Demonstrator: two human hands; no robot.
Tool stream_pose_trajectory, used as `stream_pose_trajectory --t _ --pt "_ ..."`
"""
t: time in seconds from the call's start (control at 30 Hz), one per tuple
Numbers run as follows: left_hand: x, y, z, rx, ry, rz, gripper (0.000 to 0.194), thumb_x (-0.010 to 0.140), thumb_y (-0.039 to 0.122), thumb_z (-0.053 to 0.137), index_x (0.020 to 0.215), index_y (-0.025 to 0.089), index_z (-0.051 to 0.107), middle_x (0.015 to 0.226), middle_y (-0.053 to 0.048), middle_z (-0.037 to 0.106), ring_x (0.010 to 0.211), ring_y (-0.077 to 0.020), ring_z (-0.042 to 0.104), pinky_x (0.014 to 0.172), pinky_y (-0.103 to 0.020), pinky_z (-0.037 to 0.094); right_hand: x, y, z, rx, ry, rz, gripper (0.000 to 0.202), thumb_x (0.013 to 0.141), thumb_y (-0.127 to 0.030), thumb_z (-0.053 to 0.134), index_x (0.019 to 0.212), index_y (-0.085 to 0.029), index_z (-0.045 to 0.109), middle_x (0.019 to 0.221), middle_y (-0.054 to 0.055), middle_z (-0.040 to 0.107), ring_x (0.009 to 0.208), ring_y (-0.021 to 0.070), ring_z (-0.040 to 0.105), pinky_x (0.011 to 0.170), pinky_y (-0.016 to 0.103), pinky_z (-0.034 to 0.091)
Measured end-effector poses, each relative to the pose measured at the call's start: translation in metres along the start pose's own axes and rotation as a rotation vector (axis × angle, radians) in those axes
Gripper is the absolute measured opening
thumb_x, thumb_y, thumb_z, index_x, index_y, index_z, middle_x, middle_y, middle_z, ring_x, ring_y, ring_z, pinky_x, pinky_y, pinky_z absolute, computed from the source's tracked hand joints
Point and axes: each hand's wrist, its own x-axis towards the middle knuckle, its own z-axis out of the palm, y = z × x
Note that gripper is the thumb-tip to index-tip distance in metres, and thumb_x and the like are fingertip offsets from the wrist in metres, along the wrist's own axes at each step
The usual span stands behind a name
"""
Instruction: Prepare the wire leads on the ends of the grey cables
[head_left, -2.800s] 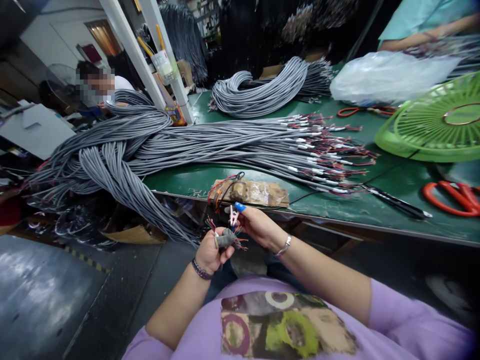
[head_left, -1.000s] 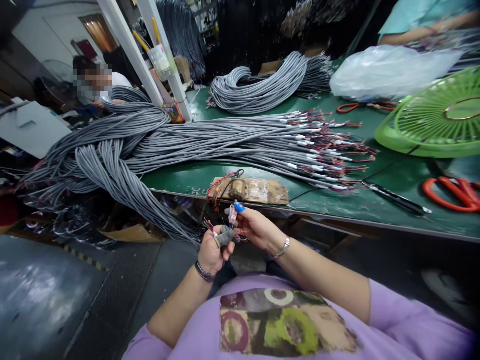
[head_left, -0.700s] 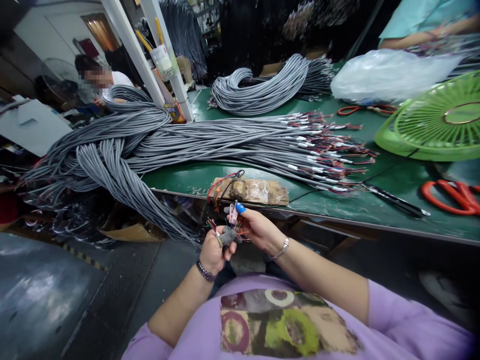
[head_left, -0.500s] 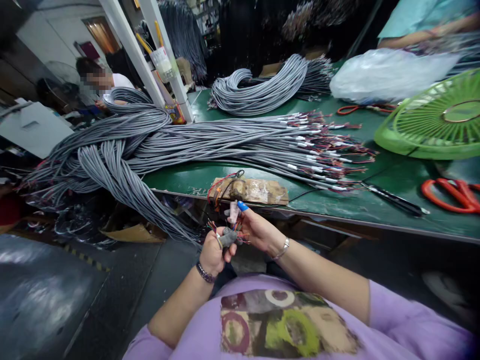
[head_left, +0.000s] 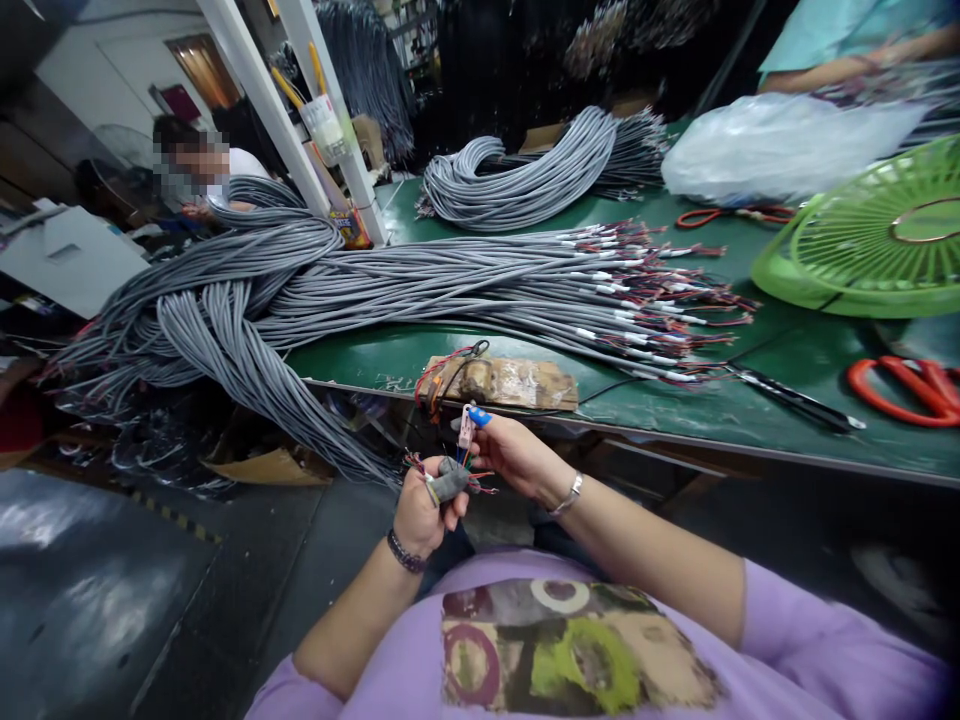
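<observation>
My left hand (head_left: 421,510) is closed around the end of a grey cable, with thin coloured wires (head_left: 480,484) fanning out past its fingers. A grey piece (head_left: 450,482) lies across that grip; whether it is a thumb cover or part of the cable I cannot tell. My right hand (head_left: 511,455), with a blue covering on one fingertip, pinches a small whitish connector (head_left: 466,428) with markings on it. Blue, orange and green wires run from below the connector toward my left hand. Both hands are just in front of the table edge, close together.
A wooden block (head_left: 525,383) with wires sits on the table edge. Grey cables (head_left: 450,270) spread across the green table (head_left: 360,360). To the right are tweezers or a cutter (head_left: 802,400), orange-handled scissors (head_left: 904,388), a green fan (head_left: 862,240) and a plastic bag (head_left: 780,150). Two people work nearby.
The whitish connector has turned more upright and its markings and wires now show. My right hand's blue-tipped finger has shifted slightly left and down. My left hand keeps its hold.
</observation>
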Motion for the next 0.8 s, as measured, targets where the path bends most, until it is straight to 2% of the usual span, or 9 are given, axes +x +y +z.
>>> stream_pose_trajectory --t 0.07,0.17,0.23,0.3,0.43,0.53,0.67,0.8 --pt "0.002 0.001 0.0 -0.01 -0.011 0.001 0.039 0.06 0.047 0.075 0.056 0.014 0.054 0.038 0.002 0.054 0.023 -0.0039 0.035 0.027 -0.017 0.016 0.001 0.004 -0.002 -0.031 0.039 -0.059 0.041 0.066 -0.054 0.071 0.068 -0.015 0.058 0.058 -0.003 0.052 0.051 0.0067 0.044 0.049 0.02 0.038" --pt "0.006 0.002 -0.001 -0.031 -0.027 -0.01 0.04 0.059 0.047 0.076 0.055 0.015 0.053 0.037 0.002 0.053 0.023 -0.0037 0.033 0.027 -0.017 0.015 0.003 0.01 -0.005 -0.096 0.163 -0.217 0.041 0.064 -0.054 0.072 0.063 -0.016 0.057 0.055 -0.003 0.053 0.049 0.0063 0.041 0.049 0.02 0.036" --pt "0.009 0.0 -0.001 -0.045 -0.035 -0.019 0.039 0.059 0.046 0.076 0.055 0.015 0.053 0.037 0.002 0.053 0.023 -0.0035 0.032 0.026 -0.017 0.015 0.004 0.013 -0.007 -0.118 0.192 -0.276 0.043 0.066 -0.058 0.07 0.063 -0.016 0.058 0.056 -0.002 0.055 0.049 0.0069 0.041 0.05 0.021 0.037" --pt "0.012 -0.002 -0.001 -0.055 -0.039 -0.028 0.037 0.06 0.045 0.075 0.056 0.015 0.054 0.037 0.002 0.053 0.023 -0.0036 0.032 0.026 -0.017 0.015 0.005 0.014 -0.007 -0.076 0.125 -0.228 0.045 0.068 -0.06 0.066 0.065 -0.016 0.059 0.057 -0.001 0.056 0.05 0.0081 0.044 0.05 0.022 0.039" --pt "0.016 -0.006 -0.002 -0.05 -0.038 -0.033 0.036 0.061 0.045 0.074 0.059 0.014 0.056 0.038 0.003 0.053 0.023 -0.0038 0.033 0.027 -0.017 0.015 0.007 0.01 -0.003 0.156 -0.037 -0.021 0.041 0.072 -0.057 0.065 0.074 -0.016 0.063 0.064 0.002 0.062 0.055 0.0118 0.053 0.051 0.024 0.043" --pt "0.018 -0.009 -0.002 -0.037 -0.032 -0.033 0.036 0.062 0.045 0.074 0.06 0.014 0.056 0.038 0.003 0.053 0.024 -0.0039 0.033 0.027 -0.017 0.015 0.009 0.008 0.0 0.264 -0.021 0.036 0.036 0.075 -0.05 0.066 0.079 -0.015 0.066 0.064 0.003 0.064 0.053 0.0113 0.054 0.05 0.024 0.042" --pt "0.019 -0.012 -0.003 -0.019 -0.027 -0.062 0.037 0.061 0.045 0.074 0.057 0.015 0.053 0.038 0.003 0.054 0.024 -0.0039 0.034 0.028 -0.017 0.016 0.011 0.007 0.003 0.318 0.044 0.03 0.031 0.074 -0.045 0.07 0.076 -0.014 0.067 0.059 0.001 0.063 0.051 0.0105 0.053 0.05 0.023 0.042" --pt "0.018 -0.013 -0.003 -0.001 -0.013 -0.081 0.036 0.061 0.045 0.073 0.058 0.015 0.054 0.038 0.003 0.053 0.023 -0.0039 0.033 0.027 -0.017 0.016 0.008 0.009 0.003 0.337 0.031 0.048 0.035 0.075 -0.049 0.067 0.075 -0.014 0.065 0.059 0.001 0.062 0.05 0.011 0.053 0.05 0.023 0.043"
